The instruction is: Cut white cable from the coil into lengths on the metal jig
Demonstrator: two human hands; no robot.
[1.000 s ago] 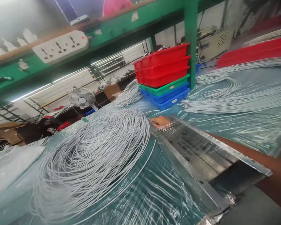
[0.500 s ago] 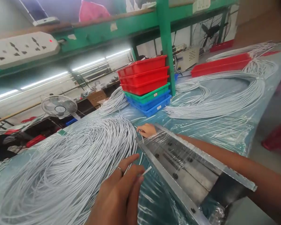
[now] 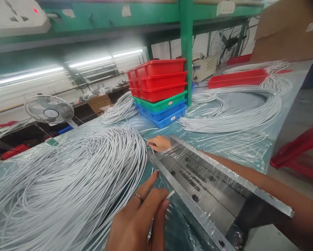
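In the foreground my left hand (image 3: 139, 216), with a ring on one finger, pinches a white cable (image 3: 171, 194) between thumb and a finger. A short end of it sticks out, close to the near side rail of a metal fixture (image 3: 213, 198) covered in clear film. My right arm reaches behind this fixture. At its far end my right hand (image 3: 160, 143) is closed, fingertips pinched on a white cable (image 3: 153, 151), partly hidden by the fixture's corner. A large loose coil of white cables (image 3: 75, 184) lies left of both hands.
Stacked red, green and blue trays (image 3: 158, 94) stand behind, by a green post (image 3: 186, 45). More coiled cables (image 3: 232, 122) and a red tray (image 3: 237, 78) lie at the right. A red stool (image 3: 299, 150) stands beyond the table edge. A fan (image 3: 50, 112) is at left.
The view has turned slightly and shifted. My left hand has come a little nearer the fixture's rail with its cable end. My right hand keeps its place at the far end.
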